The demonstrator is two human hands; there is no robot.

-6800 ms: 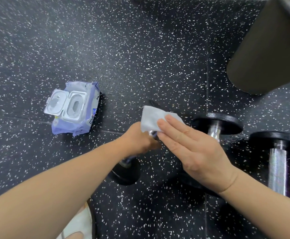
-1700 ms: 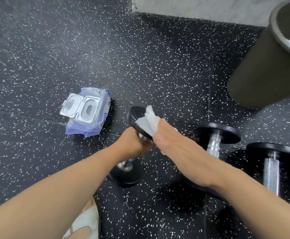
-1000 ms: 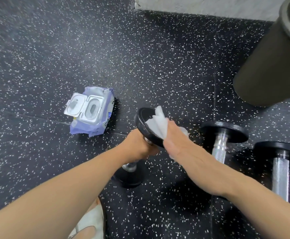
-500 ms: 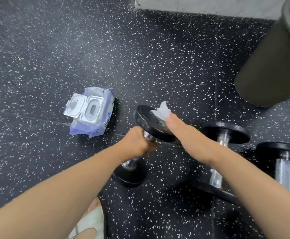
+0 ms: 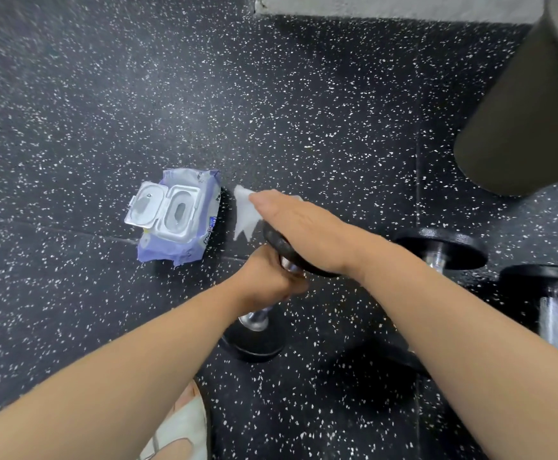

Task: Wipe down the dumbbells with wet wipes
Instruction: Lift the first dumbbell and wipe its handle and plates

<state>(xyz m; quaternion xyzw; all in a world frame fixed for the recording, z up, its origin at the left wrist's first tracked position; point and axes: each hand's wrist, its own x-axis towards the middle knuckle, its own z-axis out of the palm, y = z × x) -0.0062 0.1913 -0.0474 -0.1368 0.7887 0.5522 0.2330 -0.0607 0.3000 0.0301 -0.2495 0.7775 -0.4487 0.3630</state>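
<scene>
Three dumbbells are recorded on the speckled rubber floor [image 5: 105,94]. The first dumbbell [image 5: 254,341] is stood on end, slightly tilted, with its lower black head on the floor. Its polished chrome handle is gripped by the left hand [image 5: 267,280], fingers curled round it. The upper head is covered by the right hand [image 5: 300,227], laid flat with fingers extended. The wet wipe [image 5: 245,212] is pressed beneath it, a limp white corner projecting past the fingertips.

The step in hand is judged to be the wiping of the upper head's face. The rim, handle and lower head are judged outstanding, so a shifted grip or an upended dumbbell is called for next. The second dumbbell [image 5: 443,250] and third dumbbell [image 5: 553,293] are set apart to the right. The wipes pack [image 5: 178,214], soft lilac film with a rigid flip lid standing open, is noted just left of the wipe.
</scene>
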